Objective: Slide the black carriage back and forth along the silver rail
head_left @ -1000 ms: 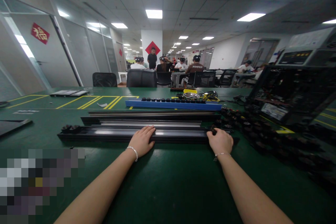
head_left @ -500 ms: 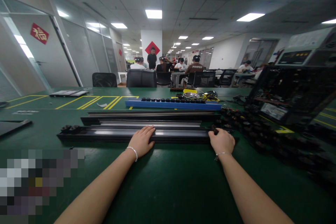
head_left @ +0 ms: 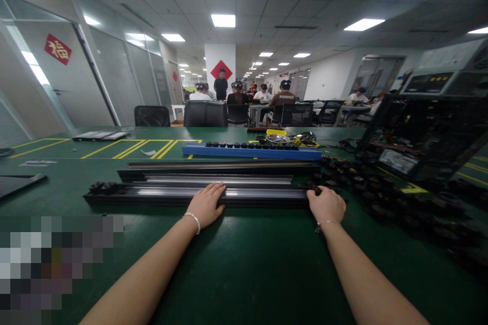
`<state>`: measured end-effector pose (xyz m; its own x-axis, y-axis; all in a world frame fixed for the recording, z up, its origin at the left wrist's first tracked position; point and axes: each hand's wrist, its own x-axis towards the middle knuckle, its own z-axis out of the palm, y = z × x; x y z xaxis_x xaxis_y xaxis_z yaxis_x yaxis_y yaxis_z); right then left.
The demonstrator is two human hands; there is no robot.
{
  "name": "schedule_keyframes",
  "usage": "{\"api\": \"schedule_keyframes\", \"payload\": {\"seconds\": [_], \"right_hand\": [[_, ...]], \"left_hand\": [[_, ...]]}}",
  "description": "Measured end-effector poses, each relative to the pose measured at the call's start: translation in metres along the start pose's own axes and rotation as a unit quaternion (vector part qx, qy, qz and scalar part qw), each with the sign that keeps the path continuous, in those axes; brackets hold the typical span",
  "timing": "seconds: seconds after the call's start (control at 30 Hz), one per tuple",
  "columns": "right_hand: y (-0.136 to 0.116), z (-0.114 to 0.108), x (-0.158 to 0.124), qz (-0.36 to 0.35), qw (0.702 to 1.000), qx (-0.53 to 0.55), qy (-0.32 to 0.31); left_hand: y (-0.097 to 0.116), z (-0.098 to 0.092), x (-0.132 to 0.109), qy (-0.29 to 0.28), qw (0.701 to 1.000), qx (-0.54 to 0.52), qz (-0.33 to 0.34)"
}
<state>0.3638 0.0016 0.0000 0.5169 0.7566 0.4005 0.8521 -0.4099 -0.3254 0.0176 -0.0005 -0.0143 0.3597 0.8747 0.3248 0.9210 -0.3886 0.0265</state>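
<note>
In front of me a long black rail (head_left: 263, 192) with a shiny metal channel lies across the green table. My left hand (head_left: 206, 204) is clasped over its middle, fingers across the top and thumb at the near side. At the rail's right end, my right hand (head_left: 327, 204) is closed in a pinch on a small black part (head_left: 317, 191), mostly hidden by the fingers. A pair of black blocks (head_left: 102, 187) sits on the rail's left end. Just behind lie a shorter silver strip (head_left: 244, 179) and another black rail (head_left: 224, 166).
Farther back stands a blue rack (head_left: 251, 153) holding a row of small black parts. Many dark pieces (head_left: 377, 198) are heaped at the right, beside an opened black case (head_left: 404, 132). A flat panel (head_left: 19, 185) lies on the left. People sit at distant tables.
My right hand has shifted slightly to the right with the small black part. The rail has slid only a hair rightward; my left hand stays in place.
</note>
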Motion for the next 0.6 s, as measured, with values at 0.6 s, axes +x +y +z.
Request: {"api": "schedule_keyframes", "payload": {"seconds": [0.6], "right_hand": [[0.0085, -0.0003, 0.0051, 0.026, 1.000, 0.000, 0.011]], "left_hand": [[0.0004, -0.0012, -0.0002, -0.003, 1.000, 0.002, 0.000]]}}
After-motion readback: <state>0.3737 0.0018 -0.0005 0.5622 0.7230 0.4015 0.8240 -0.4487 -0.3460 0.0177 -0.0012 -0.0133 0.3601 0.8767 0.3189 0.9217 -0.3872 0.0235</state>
